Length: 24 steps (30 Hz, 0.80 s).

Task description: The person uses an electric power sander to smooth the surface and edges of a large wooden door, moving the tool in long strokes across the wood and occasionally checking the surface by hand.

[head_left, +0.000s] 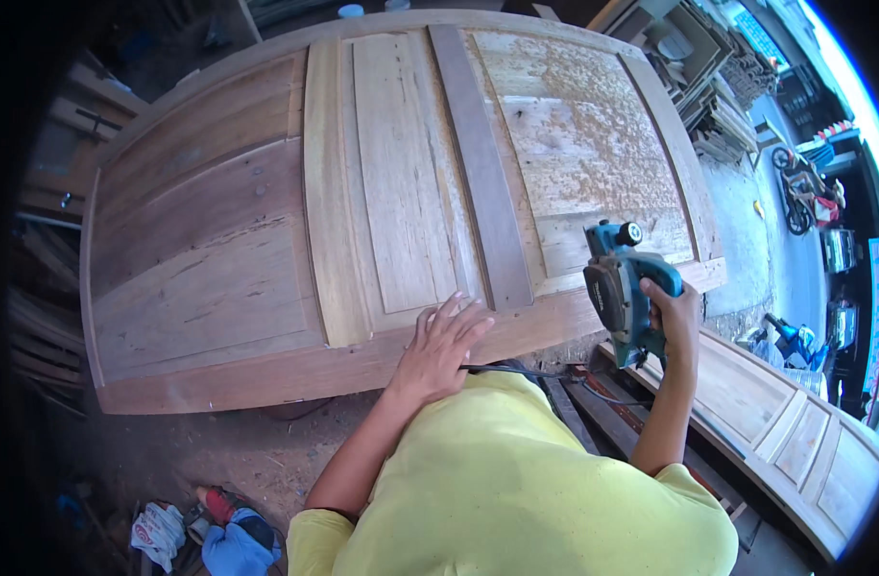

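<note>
Planer (612, 288), at the near right of the door (218, 374), looks heavy and stiff, best held by its handle (664, 275), where my right hand (676, 312) is wrapped. My left hand (443, 346) lies spread on the door's near side, gripping nothing.

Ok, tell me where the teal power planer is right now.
In the head view, the power planer is right of centre, gripped by the right hand, at the near edge of the large wooden panel, toward its right end.
</note>
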Each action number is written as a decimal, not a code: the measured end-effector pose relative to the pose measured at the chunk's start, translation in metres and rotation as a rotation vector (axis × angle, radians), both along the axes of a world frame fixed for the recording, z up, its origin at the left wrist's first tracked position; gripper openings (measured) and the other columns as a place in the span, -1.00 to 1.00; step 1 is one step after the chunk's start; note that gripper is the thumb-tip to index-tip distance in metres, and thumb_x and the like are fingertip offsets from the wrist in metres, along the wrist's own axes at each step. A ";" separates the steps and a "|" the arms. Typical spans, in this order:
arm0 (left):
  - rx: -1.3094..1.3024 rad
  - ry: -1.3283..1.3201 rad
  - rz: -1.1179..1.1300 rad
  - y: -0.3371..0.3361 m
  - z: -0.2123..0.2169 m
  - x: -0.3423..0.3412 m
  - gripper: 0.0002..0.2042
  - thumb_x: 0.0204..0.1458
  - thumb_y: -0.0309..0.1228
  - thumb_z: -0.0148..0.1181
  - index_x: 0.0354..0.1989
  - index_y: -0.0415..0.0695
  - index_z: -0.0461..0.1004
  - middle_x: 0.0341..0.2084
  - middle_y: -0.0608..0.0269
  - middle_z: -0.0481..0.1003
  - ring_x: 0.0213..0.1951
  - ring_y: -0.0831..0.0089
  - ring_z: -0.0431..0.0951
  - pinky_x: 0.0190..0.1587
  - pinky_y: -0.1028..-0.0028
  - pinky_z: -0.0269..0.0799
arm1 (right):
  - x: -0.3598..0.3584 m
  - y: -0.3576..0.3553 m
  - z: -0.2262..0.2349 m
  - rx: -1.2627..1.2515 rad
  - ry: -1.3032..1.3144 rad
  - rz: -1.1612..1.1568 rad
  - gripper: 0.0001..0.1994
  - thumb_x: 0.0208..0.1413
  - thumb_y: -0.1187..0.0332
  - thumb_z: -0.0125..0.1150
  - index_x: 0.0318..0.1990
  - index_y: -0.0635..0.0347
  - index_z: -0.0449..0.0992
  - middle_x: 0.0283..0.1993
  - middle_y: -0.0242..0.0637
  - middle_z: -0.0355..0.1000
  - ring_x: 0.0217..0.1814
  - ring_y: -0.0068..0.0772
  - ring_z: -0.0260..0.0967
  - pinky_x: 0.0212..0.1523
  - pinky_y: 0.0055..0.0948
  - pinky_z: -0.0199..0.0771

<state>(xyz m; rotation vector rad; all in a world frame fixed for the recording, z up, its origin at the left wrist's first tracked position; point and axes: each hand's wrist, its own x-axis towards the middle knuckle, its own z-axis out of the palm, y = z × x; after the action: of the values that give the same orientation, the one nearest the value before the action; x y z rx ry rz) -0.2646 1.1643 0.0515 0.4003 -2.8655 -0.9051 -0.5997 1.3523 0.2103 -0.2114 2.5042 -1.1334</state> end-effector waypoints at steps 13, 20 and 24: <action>-0.360 -0.136 -0.137 0.070 -0.063 -0.060 -0.30 0.07 -0.23 0.35 0.46 0.05 0.36 0.59 -0.04 0.20 0.60 -0.02 0.12 0.60 -0.37 -0.25 | 0.139 0.283 -0.005 -0.208 0.116 -0.526 -0.74 0.25 0.30 0.53 -0.38 0.21 0.58 -0.59 -0.47 0.36 -0.69 -0.63 0.25 -0.66 -0.50 0.17; -0.293 -0.124 -0.026 0.093 -0.049 -0.059 -0.34 0.07 -0.34 0.35 0.42 0.01 0.37 0.44 0.01 0.37 0.38 -0.04 0.36 0.52 -0.32 -0.02 | 0.069 0.317 -0.015 -0.182 0.094 -0.578 -0.69 0.24 0.27 0.54 -0.43 0.21 0.55 -0.59 -0.45 0.39 -0.67 -0.61 0.27 -0.63 -0.47 0.20; 0.155 0.057 -0.062 0.137 -0.056 -0.083 -0.46 0.23 -0.34 0.22 0.41 -0.07 0.38 0.22 -0.01 0.53 0.14 0.06 0.55 0.35 -0.03 0.32 | -0.003 0.335 -0.024 -0.112 0.110 -0.497 -0.66 0.15 0.20 0.63 -0.40 0.25 0.61 -0.58 -0.44 0.43 -0.64 -0.61 0.31 -0.60 -0.46 0.26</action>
<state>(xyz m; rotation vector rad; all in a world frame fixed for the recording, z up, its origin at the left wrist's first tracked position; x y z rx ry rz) -0.3480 1.3014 -0.0045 0.2963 -2.7794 -1.1348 -0.6025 1.6869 0.1861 0.3496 2.6717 -1.4838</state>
